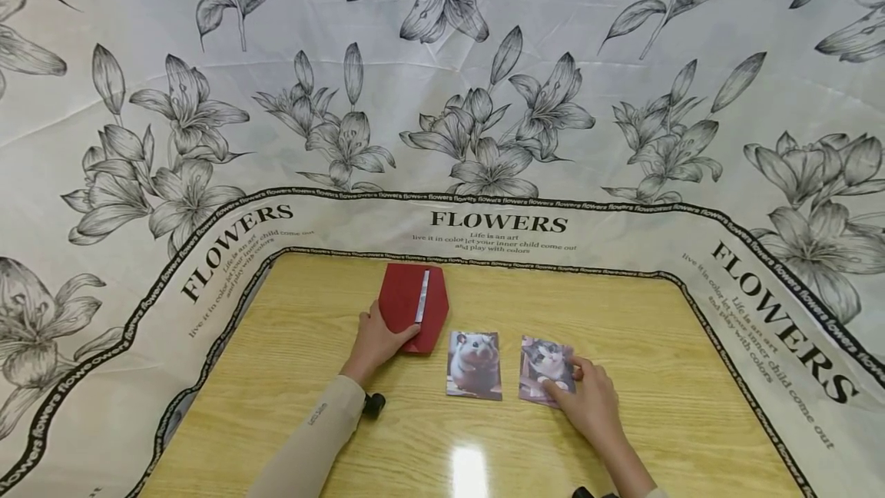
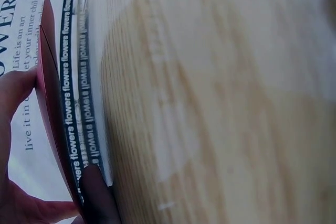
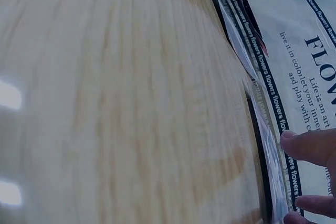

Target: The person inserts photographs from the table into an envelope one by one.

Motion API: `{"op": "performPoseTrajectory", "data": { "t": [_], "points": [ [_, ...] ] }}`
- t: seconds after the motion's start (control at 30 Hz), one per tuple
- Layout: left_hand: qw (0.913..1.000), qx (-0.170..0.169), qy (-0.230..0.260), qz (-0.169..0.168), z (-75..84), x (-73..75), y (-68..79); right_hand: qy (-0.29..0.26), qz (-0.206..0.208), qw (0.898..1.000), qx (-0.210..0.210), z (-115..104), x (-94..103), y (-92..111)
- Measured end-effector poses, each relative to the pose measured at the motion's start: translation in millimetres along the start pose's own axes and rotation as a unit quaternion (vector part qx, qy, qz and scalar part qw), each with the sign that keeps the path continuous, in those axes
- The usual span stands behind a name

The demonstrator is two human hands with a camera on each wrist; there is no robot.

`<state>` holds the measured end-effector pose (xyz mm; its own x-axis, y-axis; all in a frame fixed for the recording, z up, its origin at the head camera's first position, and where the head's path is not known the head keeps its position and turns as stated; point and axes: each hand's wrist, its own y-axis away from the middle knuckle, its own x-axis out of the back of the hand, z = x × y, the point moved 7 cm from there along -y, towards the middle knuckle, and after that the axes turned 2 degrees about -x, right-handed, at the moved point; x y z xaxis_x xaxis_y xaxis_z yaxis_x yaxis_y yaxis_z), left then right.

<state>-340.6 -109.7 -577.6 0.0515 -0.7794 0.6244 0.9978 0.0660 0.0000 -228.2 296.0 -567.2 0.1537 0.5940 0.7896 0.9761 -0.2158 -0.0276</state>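
A red paper envelope [image 1: 399, 298] with a pale strip [image 1: 422, 294] along its front is at the far left of the table. My left hand [image 1: 376, 342] grips its lower left part, thumb across the bottom and fingers at the side. Seen from the left wrist, the red envelope [image 2: 50, 98] appears edge-on beside thumb and finger. A hamster picture card [image 1: 473, 367] lies right of it. Further right is a cat picture card [image 1: 535, 367]; my right hand [image 1: 594, 404] holds its right side, thumb over the lower front. That card [image 3: 268, 156] shows edge-on in the right wrist view.
The yellow wood-grain table [image 1: 304, 344] is bordered at the back and sides by white cloth [image 1: 498, 175] printed with flowers and lettering. Light glares off the table's front middle. Dark wrist devices [image 1: 374, 405] sit on both arms.
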Motion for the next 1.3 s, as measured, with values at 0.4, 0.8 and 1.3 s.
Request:
{"op": "performPoseTrajectory", "data": {
  "t": [0.4, 0.8, 1.3],
  "points": [
    [1.0, -0.008, 0.001, 0.002, -1.0, -0.5, -0.2, 0.063, 0.019, 0.997, -0.042, 10.1, 6.3, 9.5],
    [1.0, -0.002, 0.003, 0.0, -0.7, -0.5, 0.8, 0.073, 0.012, 0.997, -0.038, 8.5, 1.1, 9.6],
    [1.0, -0.003, -0.005, 0.001, 0.1, -0.4, 1.1, 0.042, 0.014, 0.999, -0.015, 2.6, -1.0, 7.5]
  ]
}}
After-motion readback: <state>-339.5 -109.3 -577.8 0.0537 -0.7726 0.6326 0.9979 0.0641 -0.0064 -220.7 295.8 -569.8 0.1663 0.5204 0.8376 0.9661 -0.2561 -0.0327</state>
